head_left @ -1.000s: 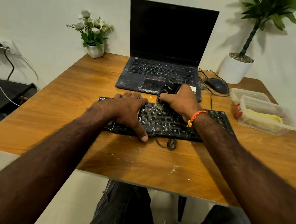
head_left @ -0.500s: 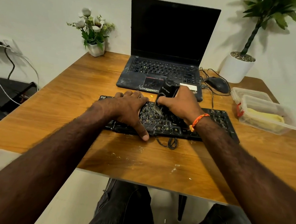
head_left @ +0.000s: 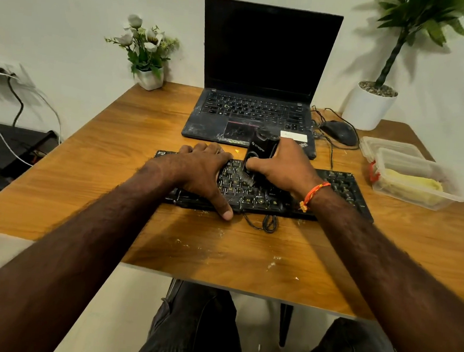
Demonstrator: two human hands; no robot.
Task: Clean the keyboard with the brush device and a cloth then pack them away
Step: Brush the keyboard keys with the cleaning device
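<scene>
Gripping brush device [head_left: 260,153] over keyboard [head_left: 342,185]

brown wood-grain table [head_left: 117,151], pale crumbs near front edge. on it: black keyboard [head_left: 343,183], open black laptop [head_left: 257,114], black mouse [head_left: 339,132], white flower pot [head_left: 149,79], white plant pot [head_left: 367,108], clear plastic containers [head_left: 412,177].
</scene>
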